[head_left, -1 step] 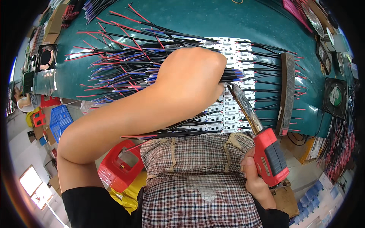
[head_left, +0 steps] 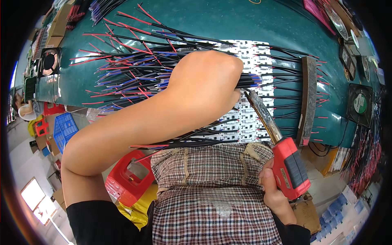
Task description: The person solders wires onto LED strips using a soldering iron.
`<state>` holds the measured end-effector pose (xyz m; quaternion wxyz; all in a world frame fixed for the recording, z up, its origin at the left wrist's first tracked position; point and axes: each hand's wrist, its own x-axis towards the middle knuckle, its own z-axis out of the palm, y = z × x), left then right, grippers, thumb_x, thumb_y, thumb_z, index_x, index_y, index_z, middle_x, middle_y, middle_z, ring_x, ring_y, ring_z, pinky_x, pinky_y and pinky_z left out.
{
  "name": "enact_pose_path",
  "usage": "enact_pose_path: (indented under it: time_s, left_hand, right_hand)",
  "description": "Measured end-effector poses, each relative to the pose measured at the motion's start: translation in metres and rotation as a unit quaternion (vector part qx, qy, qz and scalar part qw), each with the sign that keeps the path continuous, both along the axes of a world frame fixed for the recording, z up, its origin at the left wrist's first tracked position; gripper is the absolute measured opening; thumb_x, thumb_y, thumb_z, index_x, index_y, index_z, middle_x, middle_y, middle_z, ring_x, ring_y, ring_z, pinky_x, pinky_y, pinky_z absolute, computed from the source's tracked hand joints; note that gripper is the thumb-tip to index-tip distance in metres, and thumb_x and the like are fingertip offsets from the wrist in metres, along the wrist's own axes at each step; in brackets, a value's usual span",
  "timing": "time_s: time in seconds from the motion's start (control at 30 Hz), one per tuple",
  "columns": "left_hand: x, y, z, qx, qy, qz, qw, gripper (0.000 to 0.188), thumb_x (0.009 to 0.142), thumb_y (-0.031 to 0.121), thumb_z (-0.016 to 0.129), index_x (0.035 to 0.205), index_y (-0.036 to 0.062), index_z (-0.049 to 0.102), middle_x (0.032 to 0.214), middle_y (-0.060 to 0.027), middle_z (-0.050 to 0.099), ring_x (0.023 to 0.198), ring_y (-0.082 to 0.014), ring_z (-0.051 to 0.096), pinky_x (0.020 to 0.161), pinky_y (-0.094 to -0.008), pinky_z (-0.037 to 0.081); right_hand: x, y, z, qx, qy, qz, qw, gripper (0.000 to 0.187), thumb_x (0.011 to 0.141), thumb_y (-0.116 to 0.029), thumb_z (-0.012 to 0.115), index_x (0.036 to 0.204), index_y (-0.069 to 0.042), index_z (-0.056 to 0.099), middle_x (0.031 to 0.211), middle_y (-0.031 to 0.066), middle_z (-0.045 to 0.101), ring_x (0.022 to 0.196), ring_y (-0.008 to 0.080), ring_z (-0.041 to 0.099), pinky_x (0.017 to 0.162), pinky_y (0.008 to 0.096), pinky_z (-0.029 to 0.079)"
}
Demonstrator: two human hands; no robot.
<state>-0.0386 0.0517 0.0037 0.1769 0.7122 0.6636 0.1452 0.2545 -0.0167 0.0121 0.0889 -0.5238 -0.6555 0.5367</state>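
Left hand curled tight round a black-wire bundle, blue ends above the white circuit-board panel on the green bench; right hand wrapped around a red-handled soldering iron, tip near the other fist. Leads along the panel's right look attached (a dark bar lies across them); the bundled wires seem unjoined.

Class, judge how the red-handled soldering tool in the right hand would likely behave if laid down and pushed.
The soldering tool would likely stay stiff, given its straight metal barrel. It probably weighs more toward the bulky handle. Its flat-looking handle side suggests it may slide rather than roll.
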Motion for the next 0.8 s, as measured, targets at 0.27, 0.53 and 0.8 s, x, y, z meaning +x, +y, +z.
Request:
enact_pose_path:
  time_s: [0.27,0.53,0.8]
  left_hand:
    - [0.006,-0.003,0.003,-0.020,-0.002,0.004,1.000,0.021,0.072,0.015,0.076,0.080,-0.0005,0.065,0.071,-0.0192,0.066,0.070,-0.0377,0.066,0.066,-0.0459,0.053]
    - [0.007,-0.006,0.004,-0.005,0.010,-0.012,1.000,0.026,0.070,0.016,0.079,0.082,-0.0011,0.063,0.072,-0.0197,0.066,0.070,-0.0374,0.067,0.065,-0.0455,0.053]
    - [0.008,-0.005,0.001,-0.020,0.027,-0.005,0.999,0.025,0.071,0.016,0.077,0.084,-0.0005,0.063,0.074,-0.0193,0.067,0.071,-0.0375,0.067,0.065,-0.0456,0.053]
  right_hand:
    - [-0.007,-0.002,-0.003,0.003,0.039,-0.054,0.998,0.013,0.087,-0.007,0.069,0.097,0.000,0.065,0.081,0.0100,0.065,0.070,0.0233,0.065,0.063,0.0339,0.051]
    - [-0.003,0.000,-0.002,-0.003,0.017,-0.004,1.000,0.014,0.089,-0.008,0.068,0.100,0.000,0.064,0.084,0.0102,0.064,0.072,0.0221,0.064,0.066,0.0334,0.051]
    - [0.003,-0.004,-0.003,0.027,0.063,-0.012,0.998,0.012,0.096,-0.009,0.058,0.103,-0.001,0.054,0.082,0.0065,0.057,0.065,0.0123,0.050,0.062,0.0279,0.045]
